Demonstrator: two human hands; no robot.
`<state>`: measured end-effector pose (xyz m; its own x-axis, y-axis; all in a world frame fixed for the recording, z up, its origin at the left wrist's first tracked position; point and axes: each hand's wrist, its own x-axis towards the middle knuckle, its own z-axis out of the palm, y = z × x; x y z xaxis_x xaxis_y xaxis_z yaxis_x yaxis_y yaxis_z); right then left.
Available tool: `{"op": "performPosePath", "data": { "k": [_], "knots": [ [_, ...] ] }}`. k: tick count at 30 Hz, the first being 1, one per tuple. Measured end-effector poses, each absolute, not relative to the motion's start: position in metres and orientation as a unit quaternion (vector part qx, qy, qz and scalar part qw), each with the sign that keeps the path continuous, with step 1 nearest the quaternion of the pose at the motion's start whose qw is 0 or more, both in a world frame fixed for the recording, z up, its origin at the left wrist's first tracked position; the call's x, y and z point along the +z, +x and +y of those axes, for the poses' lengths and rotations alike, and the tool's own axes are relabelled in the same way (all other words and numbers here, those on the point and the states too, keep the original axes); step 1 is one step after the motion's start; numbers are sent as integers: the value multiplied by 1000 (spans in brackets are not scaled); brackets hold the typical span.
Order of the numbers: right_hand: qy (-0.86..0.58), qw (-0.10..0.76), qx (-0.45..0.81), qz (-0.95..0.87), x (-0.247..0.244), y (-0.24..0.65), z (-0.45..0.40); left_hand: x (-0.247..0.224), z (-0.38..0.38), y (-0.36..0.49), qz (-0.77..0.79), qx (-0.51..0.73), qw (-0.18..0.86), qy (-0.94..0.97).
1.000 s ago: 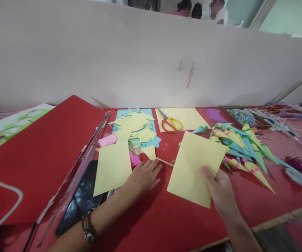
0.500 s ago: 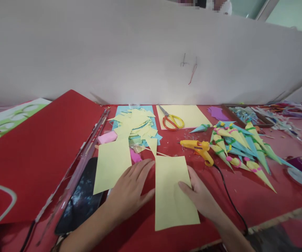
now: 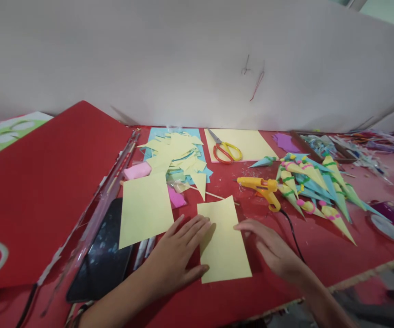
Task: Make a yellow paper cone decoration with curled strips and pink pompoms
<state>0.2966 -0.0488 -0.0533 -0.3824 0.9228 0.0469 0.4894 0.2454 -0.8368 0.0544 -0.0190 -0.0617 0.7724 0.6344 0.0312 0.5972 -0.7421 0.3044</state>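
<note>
A pale yellow paper rectangle [image 3: 222, 246] lies on the red table between both hands. My left hand [image 3: 179, 248] rests with its fingers spread over the paper's left edge. At the right edge, my right hand [image 3: 268, 243] touches the paper with its fingertips, its fingers stretched out. Another yellow sheet [image 3: 145, 209] lies to the left, beyond my left wrist. Beyond the hands are a heap of cut yellow pieces [image 3: 173, 152] on blue paper and a yellow glue gun [image 3: 260, 187].
Red-and-yellow-handled scissors [image 3: 226, 148] lie on a cream sheet [image 3: 255, 141]. Decorated paper cones [image 3: 309, 177] are piled right. A dark tablet [image 3: 104, 255] and red board [image 3: 46, 191] are left. The glue gun's cord [image 3: 292, 232] runs behind my right hand.
The paper has turned slightly and lies flatter. My left hand has moved onto its left edge; my right thumb has come off its face, and that hand has shifted right. The view has tilted a little.
</note>
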Motion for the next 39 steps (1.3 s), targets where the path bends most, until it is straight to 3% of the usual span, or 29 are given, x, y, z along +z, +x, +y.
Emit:
{"op": "performPosePath", "data": {
  "k": [3, 7, 12, 17, 24, 39],
  "knots": [
    [-468, 190, 282, -816, -54, 305, -48, -59, -19, 55, 323, 61, 166, 930],
    [-473, 130, 173, -854, -51, 308, -47, -60, -18, 53, 339, 59, 164, 925],
    [-438, 105, 201, -870, -44, 305, -40, -67, -18, 51, 355, 43, 150, 922],
    [-447, 124, 258, -847, -51, 291, -29, -66, -17, 52, 353, 41, 158, 921],
    [-456, 94, 182, -866, -63, 278, -17, -65, -16, 53, 360, 39, 162, 918],
    [-511, 130, 123, -841, -73, 268, -15, -73, -20, 67, 418, 89, 136, 894]
  ]
}}
